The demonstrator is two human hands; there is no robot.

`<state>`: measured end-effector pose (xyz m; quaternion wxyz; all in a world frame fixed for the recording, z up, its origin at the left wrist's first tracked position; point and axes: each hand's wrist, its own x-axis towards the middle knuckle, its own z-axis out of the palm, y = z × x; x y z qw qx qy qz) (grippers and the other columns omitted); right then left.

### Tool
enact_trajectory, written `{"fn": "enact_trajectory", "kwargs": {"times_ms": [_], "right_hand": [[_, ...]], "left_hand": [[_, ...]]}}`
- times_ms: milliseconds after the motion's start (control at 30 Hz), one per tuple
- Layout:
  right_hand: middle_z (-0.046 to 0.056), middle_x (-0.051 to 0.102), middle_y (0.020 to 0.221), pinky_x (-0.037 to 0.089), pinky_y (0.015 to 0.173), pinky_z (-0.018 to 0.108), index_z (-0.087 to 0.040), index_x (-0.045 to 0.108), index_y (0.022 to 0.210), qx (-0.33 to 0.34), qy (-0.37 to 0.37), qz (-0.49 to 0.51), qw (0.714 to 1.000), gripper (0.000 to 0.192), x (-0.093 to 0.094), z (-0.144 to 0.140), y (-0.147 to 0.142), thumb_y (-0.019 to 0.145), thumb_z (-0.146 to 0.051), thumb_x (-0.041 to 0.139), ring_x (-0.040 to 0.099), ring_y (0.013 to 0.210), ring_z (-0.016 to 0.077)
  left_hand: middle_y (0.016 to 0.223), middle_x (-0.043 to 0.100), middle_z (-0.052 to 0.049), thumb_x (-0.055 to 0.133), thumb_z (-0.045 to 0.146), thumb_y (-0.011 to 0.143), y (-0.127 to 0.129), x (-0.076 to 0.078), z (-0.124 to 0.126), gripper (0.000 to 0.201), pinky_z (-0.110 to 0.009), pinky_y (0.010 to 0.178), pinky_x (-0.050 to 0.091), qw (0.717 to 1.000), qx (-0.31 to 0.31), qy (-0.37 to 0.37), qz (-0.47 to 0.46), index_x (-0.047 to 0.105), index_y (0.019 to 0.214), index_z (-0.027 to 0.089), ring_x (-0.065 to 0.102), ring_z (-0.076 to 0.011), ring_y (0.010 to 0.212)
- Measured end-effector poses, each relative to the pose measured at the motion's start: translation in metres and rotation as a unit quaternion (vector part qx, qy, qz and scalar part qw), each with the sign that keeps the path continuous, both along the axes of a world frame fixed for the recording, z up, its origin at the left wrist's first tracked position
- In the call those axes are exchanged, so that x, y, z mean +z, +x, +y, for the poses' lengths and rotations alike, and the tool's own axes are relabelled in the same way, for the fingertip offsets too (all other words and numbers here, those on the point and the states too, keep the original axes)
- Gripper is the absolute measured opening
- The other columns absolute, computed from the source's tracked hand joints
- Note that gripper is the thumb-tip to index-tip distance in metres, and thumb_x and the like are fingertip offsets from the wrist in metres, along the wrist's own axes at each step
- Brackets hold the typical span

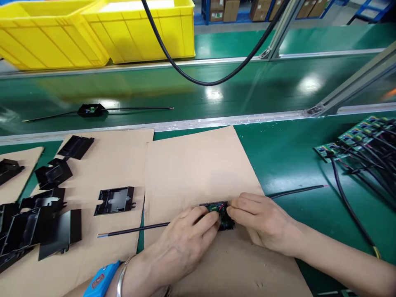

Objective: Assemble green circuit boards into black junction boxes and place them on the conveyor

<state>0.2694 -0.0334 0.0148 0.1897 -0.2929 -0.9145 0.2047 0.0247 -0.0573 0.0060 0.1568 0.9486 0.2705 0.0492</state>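
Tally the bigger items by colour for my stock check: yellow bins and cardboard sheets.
Yellow bins: 2
Cardboard sheets: 3
Total: 5

Between our hands, the small black housing (221, 214) is mostly covered by our fingertips, so we cannot tell its full shape. Far to the right of the right hand (262, 222), the pile of circuit boards (359, 138) runs off the edge. Left of the left hand (182, 243), the black covers (27, 231) are cut off too.
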Motion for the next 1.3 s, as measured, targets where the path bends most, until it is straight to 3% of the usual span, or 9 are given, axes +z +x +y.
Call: {"fn": "enact_trajectory", "kwargs": {"times_ms": [267,500,633,733,967,1133,1300], "right_hand": [[0.007,0.06,0.086,0.039,0.067,0.029,-0.015,0.061,0.09,0.038,-0.025,-0.038,0.998,0.028,-0.009,0.009,0.019,0.09,0.0,0.037,0.049,0.076,0.0162],[0.004,0.057,0.078,0.033,0.06,0.032,-0.017,0.054,0.078,0.052,0.045,-0.158,0.985,0.021,0.001,0.008,0.003,0.093,-0.01,0.042,0.046,0.071,0.0183],[0.004,0.056,0.077,0.032,0.057,0.033,-0.018,0.054,0.079,0.041,0.065,-0.193,0.978,0.013,0.008,0.005,-0.003,0.089,-0.011,0.049,0.047,0.071,0.0197],[0.005,0.057,0.079,0.034,0.056,0.032,-0.017,0.056,0.081,0.033,0.077,-0.185,0.979,0.014,0.006,0.002,0.001,0.089,-0.01,0.048,0.048,0.068,0.0188],[0.01,0.065,0.09,0.04,0.063,0.033,-0.009,0.063,0.101,0.028,0.191,-0.094,0.977,0.029,-0.006,-0.004,0.013,0.096,-0.01,0.035,0.054,0.078,0.02],[0.007,0.063,0.08,0.036,0.061,0.034,-0.013,0.066,0.093,0.012,0.14,-0.089,0.986,0.033,-0.011,-0.001,0.01,0.098,-0.013,0.033,0.049,0.072,0.0185],[0.006,0.062,0.078,0.034,0.064,0.034,-0.012,0.066,0.096,0.006,0.131,-0.055,0.99,0.033,-0.017,0.002,0.011,0.097,-0.011,0.033,0.048,0.074,0.0187]], "left_hand": [[0.13,0.053,-0.006,0.043,-0.002,0.075,0.0,-0.001,0.001,0.047,-0.039,0.098,0.049,1.0,0.002,-0.014,-0.008,0.056,0.118,0.01,0.047,-0.0245,0.111],[0.124,0.056,-0.007,0.04,0.002,0.084,0.002,0.003,0.002,0.045,-0.037,0.101,0.046,1.0,0.012,0.005,-0.02,0.052,0.126,0.011,0.049,-0.0232,0.111],[0.117,0.057,-0.011,0.036,0.003,0.087,0.006,0.007,0.001,0.053,-0.039,0.095,0.048,0.999,0.025,0.024,0.006,0.039,0.139,0.007,0.051,-0.0248,0.106],[0.111,0.058,-0.011,0.035,0.006,0.089,0.01,0.012,0.0,0.052,-0.039,0.087,0.05,0.998,0.022,0.029,0.044,0.037,0.141,0.006,0.052,-0.0245,0.098],[0.11,0.056,-0.014,0.038,0.01,0.087,0.021,0.022,-0.005,0.051,-0.043,0.079,0.051,0.989,0.003,0.077,0.127,0.041,0.136,0.0,0.051,-0.0262,0.09],[0.121,0.052,-0.015,0.043,0.01,0.078,0.021,0.021,0.0,0.052,-0.041,0.079,0.052,0.995,0.031,0.026,0.09,0.049,0.129,0.004,0.051,-0.0253,0.091],[0.132,0.048,-0.012,0.046,0.01,0.073,0.013,0.016,0.004,0.07,-0.037,0.086,0.051,0.998,0.051,-0.013,0.044,0.036,0.142,0.009,0.05,-0.0251,0.103]]}}
